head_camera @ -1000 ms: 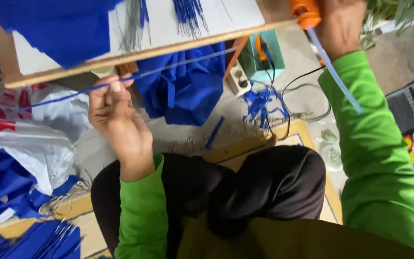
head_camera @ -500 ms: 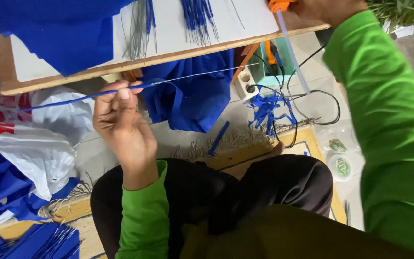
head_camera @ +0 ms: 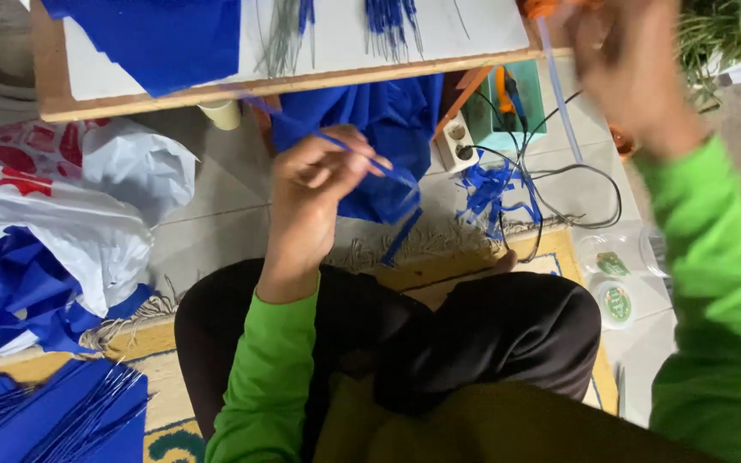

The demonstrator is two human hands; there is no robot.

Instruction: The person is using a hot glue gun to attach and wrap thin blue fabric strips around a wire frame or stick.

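Note:
My left hand point(head_camera: 310, 193) is raised below the edge of the low wooden table point(head_camera: 216, 89). Its fingertips pinch a thin blue-wrapped stick point(head_camera: 369, 161) that slants down to the right, in front of blue paper hanging under the table point(head_camera: 388, 116). My right hand point(head_camera: 628, 73) is blurred at the top right. It grips an orange glue gun point(head_camera: 542, 7) with a translucent glue stick point(head_camera: 561, 99) pointing down from it. Both sleeves are green. On the tabletop lie a blue sheet point(head_camera: 156, 34), a bundle of grey wires point(head_camera: 280, 39) and a bundle of blue sticks point(head_camera: 392, 21).
White plastic bags point(head_camera: 62, 197) and blue paper scraps lie on the left, with a pile of blue sticks point(head_camera: 70, 411) at the bottom left. A power strip point(head_camera: 456, 141), cables point(head_camera: 576, 189), blue shreds point(head_camera: 490, 184) and small round tins point(head_camera: 617, 302) lie on the right. My crossed legs fill the middle.
My left hand has moved right along the table edge, and the blue stick, earlier stretched level across the view, now slants down. My right hand has dropped a little with the glue gun.

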